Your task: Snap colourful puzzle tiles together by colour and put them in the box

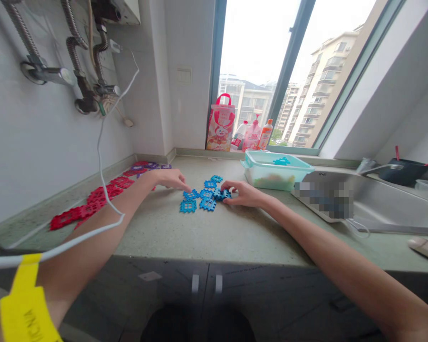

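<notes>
Several blue notched building tiles (pixel 207 204) with window-like openings lie in a loose group on the counter. My left hand (pixel 171 178) reaches in from the left, its index finger stretched out to the edge of a blue tile (pixel 190 194); its other fingers are partly hidden. On the right side of the group, my right hand (pixel 245 194) has its thumb and fingers curved round a small bunch of blue tiles (pixel 220 194). One more blue tile (pixel 188 206) lies flat in front of my left fingertip.
Red tiles (pixel 103 194) and purple tiles (pixel 152 166) line the wall at left. A teal plastic bin (pixel 271 176) stands right of my right hand, beside the sink (pixel 371 194). A white cable (pixel 100 156) hangs across my left arm. Bottles and a pink bag (pixel 221 128) stand by the window.
</notes>
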`<action>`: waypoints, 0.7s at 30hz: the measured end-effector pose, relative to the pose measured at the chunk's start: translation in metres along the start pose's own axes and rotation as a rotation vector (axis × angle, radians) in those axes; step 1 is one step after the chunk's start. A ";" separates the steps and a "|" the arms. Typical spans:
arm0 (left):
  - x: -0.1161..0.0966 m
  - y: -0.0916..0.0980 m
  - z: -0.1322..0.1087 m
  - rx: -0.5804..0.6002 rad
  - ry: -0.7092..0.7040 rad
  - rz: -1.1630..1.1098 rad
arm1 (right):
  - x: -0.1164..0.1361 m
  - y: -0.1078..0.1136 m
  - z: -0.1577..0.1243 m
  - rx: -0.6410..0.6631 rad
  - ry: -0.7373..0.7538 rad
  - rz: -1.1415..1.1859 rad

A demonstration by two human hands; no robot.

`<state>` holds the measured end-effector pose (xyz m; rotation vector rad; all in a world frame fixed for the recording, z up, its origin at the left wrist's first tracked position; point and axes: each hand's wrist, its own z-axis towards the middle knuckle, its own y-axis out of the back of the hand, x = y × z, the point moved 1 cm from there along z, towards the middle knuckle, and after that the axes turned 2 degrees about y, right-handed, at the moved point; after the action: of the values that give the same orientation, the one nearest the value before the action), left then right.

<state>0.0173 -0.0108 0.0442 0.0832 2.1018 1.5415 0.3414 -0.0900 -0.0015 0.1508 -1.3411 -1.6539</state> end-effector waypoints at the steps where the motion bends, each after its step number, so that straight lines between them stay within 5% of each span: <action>1: 0.002 -0.001 -0.002 0.024 0.015 0.001 | 0.000 0.001 0.000 -0.003 -0.010 -0.011; 6: 0.001 -0.014 0.002 -0.018 -0.050 -0.058 | -0.007 0.009 -0.004 -0.032 -0.030 -0.121; 15: -0.044 -0.033 -0.002 -0.154 -0.151 0.153 | 0.002 0.023 -0.009 -0.275 0.008 -0.081; 21: -0.052 -0.032 -0.006 -0.131 -0.095 0.187 | 0.002 0.005 -0.003 -0.088 0.025 0.018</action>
<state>0.0669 -0.0453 0.0365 0.3076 1.9595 1.7441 0.3451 -0.0931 0.0021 0.1068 -1.2448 -1.6875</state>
